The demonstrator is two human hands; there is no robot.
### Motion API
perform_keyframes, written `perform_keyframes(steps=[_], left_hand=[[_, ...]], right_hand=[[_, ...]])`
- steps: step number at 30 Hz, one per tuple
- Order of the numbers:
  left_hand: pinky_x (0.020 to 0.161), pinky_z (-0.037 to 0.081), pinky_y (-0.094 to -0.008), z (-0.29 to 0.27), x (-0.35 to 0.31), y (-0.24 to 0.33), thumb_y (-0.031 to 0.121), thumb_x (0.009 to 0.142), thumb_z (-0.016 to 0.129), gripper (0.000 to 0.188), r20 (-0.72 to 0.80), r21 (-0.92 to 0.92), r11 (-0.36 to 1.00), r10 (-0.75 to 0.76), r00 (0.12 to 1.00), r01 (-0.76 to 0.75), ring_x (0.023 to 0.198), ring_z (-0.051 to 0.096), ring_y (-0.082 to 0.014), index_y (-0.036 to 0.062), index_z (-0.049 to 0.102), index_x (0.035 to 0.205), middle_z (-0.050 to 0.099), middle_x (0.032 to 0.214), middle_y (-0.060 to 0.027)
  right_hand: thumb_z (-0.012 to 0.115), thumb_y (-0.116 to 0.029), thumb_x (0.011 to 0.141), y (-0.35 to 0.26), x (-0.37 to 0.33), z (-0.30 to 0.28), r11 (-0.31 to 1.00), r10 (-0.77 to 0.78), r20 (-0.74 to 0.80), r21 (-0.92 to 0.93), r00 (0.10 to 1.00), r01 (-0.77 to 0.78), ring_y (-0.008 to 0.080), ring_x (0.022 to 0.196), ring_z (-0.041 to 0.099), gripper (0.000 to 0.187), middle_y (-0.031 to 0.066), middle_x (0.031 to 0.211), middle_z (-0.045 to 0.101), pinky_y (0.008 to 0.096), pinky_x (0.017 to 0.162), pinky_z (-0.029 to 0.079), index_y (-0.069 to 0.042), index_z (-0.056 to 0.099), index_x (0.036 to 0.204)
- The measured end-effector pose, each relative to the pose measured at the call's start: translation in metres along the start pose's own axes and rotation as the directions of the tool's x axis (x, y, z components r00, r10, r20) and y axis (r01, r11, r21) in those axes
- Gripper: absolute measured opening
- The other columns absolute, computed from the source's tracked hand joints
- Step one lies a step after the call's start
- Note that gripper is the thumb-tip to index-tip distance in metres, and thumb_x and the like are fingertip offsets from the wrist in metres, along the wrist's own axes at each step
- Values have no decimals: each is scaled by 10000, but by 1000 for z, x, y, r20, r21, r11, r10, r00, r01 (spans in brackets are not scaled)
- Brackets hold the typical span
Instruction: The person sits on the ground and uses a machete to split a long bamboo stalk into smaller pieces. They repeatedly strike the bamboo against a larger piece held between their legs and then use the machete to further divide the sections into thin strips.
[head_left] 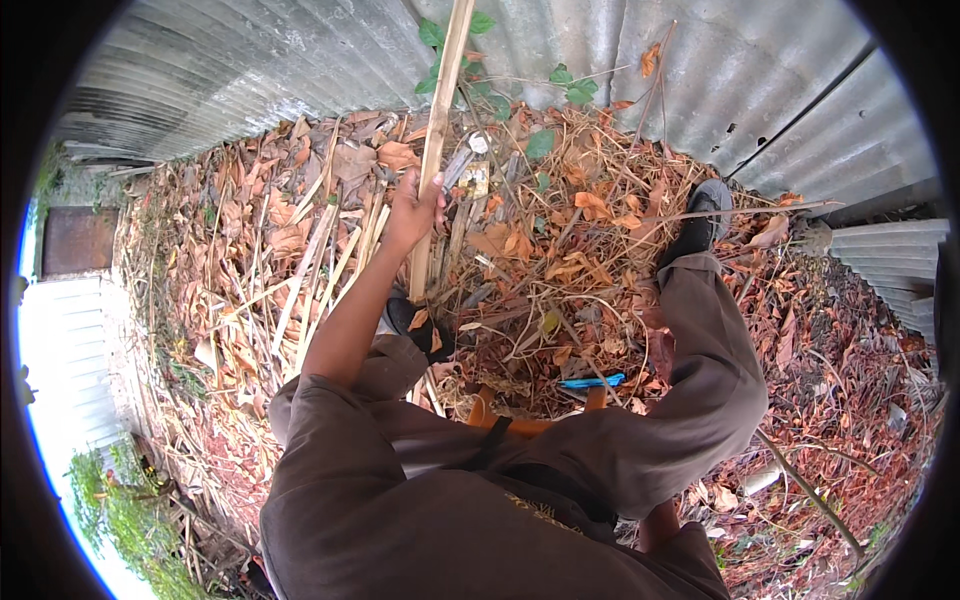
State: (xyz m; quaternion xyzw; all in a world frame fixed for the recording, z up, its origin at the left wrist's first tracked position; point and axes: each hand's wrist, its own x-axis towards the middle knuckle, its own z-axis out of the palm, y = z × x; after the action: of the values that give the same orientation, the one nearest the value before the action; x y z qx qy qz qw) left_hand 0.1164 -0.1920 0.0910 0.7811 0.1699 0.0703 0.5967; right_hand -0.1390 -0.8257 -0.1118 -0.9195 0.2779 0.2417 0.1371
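While the left hand (412, 212) is closing around a long pale wooden stick (438, 130) just above the middle of the frame, the stick is leaning up toward the corrugated metal wall (300, 50) at the top. Dry brown leaves (560, 240) are covering the ground around both black shoes (700, 225). The right hand is sitting hidden behind the raised knee, so its state cannot be told.

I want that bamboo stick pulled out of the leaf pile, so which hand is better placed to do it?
The left hand, probably: its fingers already wrap the bamboo stick above the dry leaves. The right hand is out of view.
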Motion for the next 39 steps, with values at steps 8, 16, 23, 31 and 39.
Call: perform_keyframes(steps=[8,16,23,31,39], left_hand=[[439,339,-247,-44,-63,137,390,1007,430,298,-1,-418,900,-133,991,120,466,338,-82,98,482,975,383,599,11],[427,347,-245,-30,-72,141,336,1003,467,279,-55,-289,955,-76,996,57,476,373,-70,79,482,894,430,610,17],[437,345,-208,-26,-128,195,345,1008,455,297,33,-141,962,240,970,-233,492,401,-44,71,485,897,446,623,29],[502,401,-212,-6,-139,197,316,1021,417,279,-26,-138,879,457,889,-456,551,474,-66,47,482,987,496,675,-7],[569,463,-275,1,-127,161,345,1012,434,317,-341,-189,784,513,788,-592,578,503,-126,28,435,993,515,690,-54]], right_hand=[[580,-319,869,-127,94,-28,963,-259,29,-64,966,260,385,989,569,426,190,1108,601,478,816,445,-32,542,1180],[590,-315,862,-196,44,-7,853,-499,148,-90,854,514,388,1038,557,449,197,1139,594,475,852,439,-31,540,1206],[598,-311,856,-211,-2,11,768,-593,251,-110,765,631,391,1081,547,471,203,1166,587,473,884,434,-30,538,1229],[608,-306,849,-127,-32,19,768,-628,80,-100,774,633,394,1129,535,497,210,1197,580,470,920,429,-29,536,1255],[650,-163,783,35,-63,1,909,-259,-662,78,703,409,402,916,528,340,204,932,575,470,819,417,-9,576,1077]])
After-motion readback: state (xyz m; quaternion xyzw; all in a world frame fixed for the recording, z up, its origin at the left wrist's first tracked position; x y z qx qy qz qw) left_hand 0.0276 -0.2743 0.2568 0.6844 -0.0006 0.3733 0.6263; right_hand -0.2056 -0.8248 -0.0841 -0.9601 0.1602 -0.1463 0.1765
